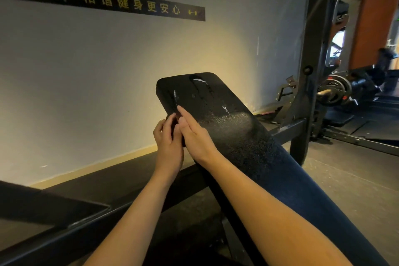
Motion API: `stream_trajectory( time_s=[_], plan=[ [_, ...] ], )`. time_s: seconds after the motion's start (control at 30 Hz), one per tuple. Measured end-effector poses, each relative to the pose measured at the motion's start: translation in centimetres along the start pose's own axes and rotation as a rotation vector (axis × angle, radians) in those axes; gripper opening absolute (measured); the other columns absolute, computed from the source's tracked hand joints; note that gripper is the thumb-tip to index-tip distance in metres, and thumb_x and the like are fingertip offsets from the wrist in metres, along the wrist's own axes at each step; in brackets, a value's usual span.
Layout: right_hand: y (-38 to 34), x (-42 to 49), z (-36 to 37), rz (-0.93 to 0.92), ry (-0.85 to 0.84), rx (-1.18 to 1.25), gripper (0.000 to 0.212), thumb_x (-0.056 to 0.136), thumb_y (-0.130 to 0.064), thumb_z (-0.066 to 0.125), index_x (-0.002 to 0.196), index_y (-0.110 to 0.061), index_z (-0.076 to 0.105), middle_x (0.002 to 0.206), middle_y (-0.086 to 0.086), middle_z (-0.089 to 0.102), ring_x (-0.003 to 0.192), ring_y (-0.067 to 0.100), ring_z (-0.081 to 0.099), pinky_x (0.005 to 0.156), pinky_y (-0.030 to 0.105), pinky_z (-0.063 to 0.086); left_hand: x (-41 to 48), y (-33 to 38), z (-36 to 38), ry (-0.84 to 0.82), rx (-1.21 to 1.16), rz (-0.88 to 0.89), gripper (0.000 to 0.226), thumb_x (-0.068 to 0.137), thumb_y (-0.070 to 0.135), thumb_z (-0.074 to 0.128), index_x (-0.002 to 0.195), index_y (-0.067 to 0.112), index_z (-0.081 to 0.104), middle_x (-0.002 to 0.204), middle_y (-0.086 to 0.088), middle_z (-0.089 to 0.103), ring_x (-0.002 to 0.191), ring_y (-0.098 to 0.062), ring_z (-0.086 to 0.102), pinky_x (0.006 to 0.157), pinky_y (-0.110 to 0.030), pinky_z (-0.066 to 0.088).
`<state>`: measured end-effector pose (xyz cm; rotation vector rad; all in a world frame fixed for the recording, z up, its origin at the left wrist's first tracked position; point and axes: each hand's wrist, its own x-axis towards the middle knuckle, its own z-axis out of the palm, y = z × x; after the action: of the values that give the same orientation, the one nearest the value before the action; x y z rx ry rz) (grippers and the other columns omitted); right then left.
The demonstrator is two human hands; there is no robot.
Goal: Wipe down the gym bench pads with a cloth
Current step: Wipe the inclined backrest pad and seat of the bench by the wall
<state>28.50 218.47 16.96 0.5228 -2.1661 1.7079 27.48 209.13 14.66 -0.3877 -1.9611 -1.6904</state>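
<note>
A long black bench pad (233, 127) slopes up from the lower right to the middle of the view. Its cover has white torn streaks near the top end. My left hand (168, 142) is at the pad's left edge, with fingers and thumb curled round that edge. My right hand (194, 134) lies beside it on the pad's top, fingers straight, the index fingertip touching the surface by a white streak. I see no cloth; whether something small and dark sits between the hands is unclear.
A pale wall (86, 82) with a black banner (103, 0) stands close behind the bench. A dark rack upright (311, 60) rises at the right, with a barbell and weight plates (334, 90) beyond it. The bench's dark frame bars (64, 231) cross the floor below my arms.
</note>
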Motion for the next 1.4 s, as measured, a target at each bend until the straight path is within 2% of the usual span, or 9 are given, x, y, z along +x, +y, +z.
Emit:
stream_trajectory(
  time_s=[0.13, 0.27, 0.37, 0.47, 0.57, 0.63, 0.97, 1.23, 1.4],
  plan=[
    [0.6, 0.5, 1.0, -0.109, 0.137, -0.308, 0.037, 0.106, -0.031, 0.043, 0.142, -0.028, 0.052, 0.128, -0.005, 0.063, 0.118, 0.007, 0.055, 0.102, 0.035, 0.051, 1.5, -2.2, -1.4, -0.005, 0.062, 0.054, 0.033, 0.104, 0.026, 0.053, 0.137, 0.032, 0.055, 0.141, 0.007, 0.05, 0.128, -0.01, 0.05, 0.111, -0.039, 0.047],
    [2.4, 2.5, -1.1, -0.213, 0.395, -0.677, 0.032, 0.103, -0.031, 0.045, 0.131, -0.025, 0.06, 0.127, -0.008, 0.061, 0.122, 0.01, 0.046, 0.105, 0.036, 0.041, 3.1, -2.3, -1.9, 0.063, 0.128, 0.08, 0.037, 0.104, 0.015, 0.053, 0.139, 0.027, 0.053, 0.145, 0.006, 0.044, 0.134, -0.008, 0.042, 0.105, -0.009, 0.04],
    [3.2, 3.6, -2.0, -0.076, 0.355, -0.692, 0.036, 0.104, -0.036, 0.043, 0.136, -0.027, 0.056, 0.134, -0.005, 0.054, 0.13, 0.017, 0.04, 0.11, 0.041, 0.03, 6.0, -1.6, -1.2, 0.086, 0.086, 0.106, 0.04, 0.105, 0.019, 0.053, 0.144, 0.025, 0.049, 0.149, 0.006, 0.042, 0.137, -0.008, 0.04, 0.109, -0.017, 0.042],
    [3.4, 3.9, -1.6, -0.096, 0.333, -0.778, 0.036, 0.104, -0.039, 0.039, 0.136, -0.03, 0.052, 0.132, -0.005, 0.049, 0.128, 0.017, 0.037, 0.11, 0.043, 0.026, 7.6, -0.9, 0.6, 0.043, 0.034, 0.073, 0.038, 0.105, 0.022, 0.051, 0.143, 0.022, 0.051, 0.154, 0.005, 0.032, 0.136, -0.008, 0.036, 0.098, -0.007, 0.044],
    [3.3, 3.8, -1.5, -0.111, 0.369, -0.73, 0.036, 0.105, -0.038, 0.037, 0.137, -0.03, 0.052, 0.132, -0.006, 0.052, 0.127, 0.016, 0.039, 0.109, 0.041, 0.029, 7.1, -2.0, 1.8, 0.087, 0.118, 0.125, 0.032, 0.103, 0.026, 0.055, 0.135, 0.022, 0.058, 0.153, 0.005, 0.031, 0.137, -0.011, 0.036, 0.116, -0.03, 0.036],
    [3.2, 3.7, -1.4, -0.092, 0.407, -0.64, 0.037, 0.105, -0.036, 0.036, 0.138, -0.029, 0.053, 0.133, -0.007, 0.055, 0.127, 0.014, 0.042, 0.11, 0.04, 0.032, 6.2, -2.9, 2.0, 0.086, 0.159, 0.163, 0.03, 0.103, 0.027, 0.056, 0.132, 0.023, 0.061, 0.152, 0.008, 0.032, 0.138, -0.012, 0.035, 0.117, -0.034, 0.035],
    [2.2, 6.0, -0.8, -0.093, 0.419, -0.49, 0.028, 0.105, -0.034, 0.042, 0.12, -0.028, 0.064, 0.121, -0.009, 0.058, 0.114, 0.01, 0.051, 0.105, 0.037, 0.038, 5.5, -3.5, 0.3, -0.002, 0.381, 0.315, 0.027, 0.105, 0.024, 0.051, 0.129, 0.026, 0.064, 0.149, 0.009, 0.041, 0.137, -0.012, 0.037, 0.117, -0.036, 0.036],
    [3.0, 6.0, -0.9, -0.13, 0.425, -0.535, 0.028, 0.105, -0.032, 0.042, 0.12, -0.028, 0.064, 0.122, -0.011, 0.057, 0.114, 0.007, 0.049, 0.098, 0.028, 0.029, 9.1, -2.7, 2.3, 0.144, 0.275, 0.209, 0.024, 0.103, 0.026, 0.052, 0.121, 0.023, 0.068, 0.148, 0.004, 0.043, 0.135, -0.018, 0.038, 0.115, -0.038, 0.037],
    [3.0, 5.1, -0.9, -0.08, 0.493, -0.358, 0.024, 0.103, -0.026, 0.047, 0.117, -0.024, 0.066, 0.112, -0.014, 0.052, 0.112, 0.01, 0.052, 0.097, 0.028, 0.043, 6.0, -3.7, 2.0, 0.081, 0.243, 0.231, 0.021, 0.102, 0.023, 0.056, 0.118, 0.026, 0.068, 0.146, 0.009, 0.041, 0.136, -0.012, 0.036, 0.115, -0.035, 0.036]
  ],
)
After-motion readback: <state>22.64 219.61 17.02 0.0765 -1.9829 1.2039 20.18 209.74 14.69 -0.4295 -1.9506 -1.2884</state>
